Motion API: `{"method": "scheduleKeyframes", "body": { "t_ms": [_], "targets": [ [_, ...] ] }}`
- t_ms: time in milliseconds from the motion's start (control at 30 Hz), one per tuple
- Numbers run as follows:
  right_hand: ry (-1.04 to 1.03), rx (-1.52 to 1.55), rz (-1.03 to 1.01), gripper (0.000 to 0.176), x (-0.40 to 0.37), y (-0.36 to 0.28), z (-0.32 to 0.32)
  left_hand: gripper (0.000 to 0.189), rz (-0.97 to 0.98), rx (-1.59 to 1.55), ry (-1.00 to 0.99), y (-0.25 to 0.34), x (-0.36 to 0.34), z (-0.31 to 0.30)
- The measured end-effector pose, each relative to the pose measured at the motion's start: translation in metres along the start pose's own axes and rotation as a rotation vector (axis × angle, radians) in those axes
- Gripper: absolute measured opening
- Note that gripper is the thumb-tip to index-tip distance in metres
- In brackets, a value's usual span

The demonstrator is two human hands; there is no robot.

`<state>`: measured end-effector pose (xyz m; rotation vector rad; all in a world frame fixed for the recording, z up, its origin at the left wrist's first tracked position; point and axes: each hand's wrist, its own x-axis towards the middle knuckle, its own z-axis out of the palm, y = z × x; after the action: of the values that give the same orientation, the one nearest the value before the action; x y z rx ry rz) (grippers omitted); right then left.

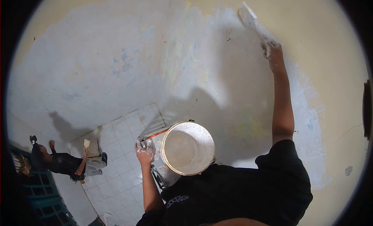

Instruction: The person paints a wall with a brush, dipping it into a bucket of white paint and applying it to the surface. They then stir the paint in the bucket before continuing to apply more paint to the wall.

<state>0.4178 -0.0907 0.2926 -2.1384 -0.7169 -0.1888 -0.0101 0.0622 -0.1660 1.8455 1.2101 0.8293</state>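
My right hand [271,52], smeared white, reaches up the wall and is closed round the handle of a wide, flat brush [248,16]. The white-coated head of the brush is against or close to the wall; contact cannot be told. My left hand [144,151], also caked in white, is low beside a white bucket [211,142]. Its fingers are curled, and what they grip is hard to make out. An orange strip [156,133] runs from near these fingers toward the bucket's rim. Pale material shows inside the bucket.
The wall [194,62] is patchy white over cream. Below is a tiled floor [124,160], where a co-worker [64,162] in a black shirt holds a flat brush-like tool [86,143]. A dark frame-like support [157,177] shows under the bucket. Green window bars [46,191] stand lower left.
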Motion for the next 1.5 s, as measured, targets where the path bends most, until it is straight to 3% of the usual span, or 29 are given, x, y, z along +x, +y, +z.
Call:
{"method": "scheduleKeyframes", "body": {
  "t_ms": [33, 133, 233, 333, 433, 533, 733, 933, 1033, 1167, 1233, 1333, 1500],
  "targets": [
    [0.013, -0.272, 0.003, 0.027, 0.016, -0.001, -0.001, 0.038, 0.047, 0.006, 0.042, -0.001, 0.0, 0.001],
    [0.464, -0.772, -0.563, 0.025, 0.05, 0.029, 0.018, 0.054, -0.059, -0.012, -0.104, 0.006, 0.003, -0.007],
    [0.47, -0.994, -0.601, 0.021, 0.038, 0.009, 0.026, 0.052, -0.085, 0.006, -0.092, 0.009, 0.003, -0.007],
    [0.387, -1.123, -0.553, 0.017, 0.037, 0.006, 0.028, 0.038, 0.058, 0.052, 0.061, -0.004, 0.003, 0.002],
    [0.292, -1.147, -0.457, 0.016, 0.033, 0.003, 0.026, 0.038, 0.152, 0.11, 0.026, -0.01, 0.002, 0.002],
    [0.24, -1.213, -0.419, 0.016, 0.014, -0.008, 0.018, 0.048, -0.031, 0.004, -0.115, 0.0, 0.002, -0.006],
    [0.182, -1.235, -0.305, 0.017, -0.021, -0.047, 0.005, 0.044, -0.085, -0.069, -0.045, 0.021, 0.003, -0.013],
    [0.273, -1.213, -0.543, 0.015, 0.026, -0.042, 0.027, 0.038, 0.044, -0.069, -0.021, 0.01, 0.005, -0.007],
    [0.275, -1.205, -0.589, 0.015, 0.053, -0.034, 0.039, 0.038, -0.072, -0.461, -0.13, -0.022, 0.007, 0.009],
    [0.273, -1.217, -0.498, 0.017, 0.047, -0.028, 0.029, 0.039, 0.012, -0.299, -0.06, -0.016, 0.005, 0.005],
    [0.218, -1.222, -0.283, 0.018, 0.023, -0.05, 0.019, 0.036, -0.021, -0.281, -0.047, -0.015, 0.004, 0.006],
    [0.219, -1.268, -0.265, 0.019, -0.003, -0.065, -0.001, 0.031, 0.025, -0.216, -0.021, -0.005, 0.006, 0.003],
    [0.263, -1.285, -0.323, 0.02, -0.005, -0.082, -0.013, 0.045, -0.043, -0.323, -0.066, -0.009, 0.005, 0.006]
  ]
}}
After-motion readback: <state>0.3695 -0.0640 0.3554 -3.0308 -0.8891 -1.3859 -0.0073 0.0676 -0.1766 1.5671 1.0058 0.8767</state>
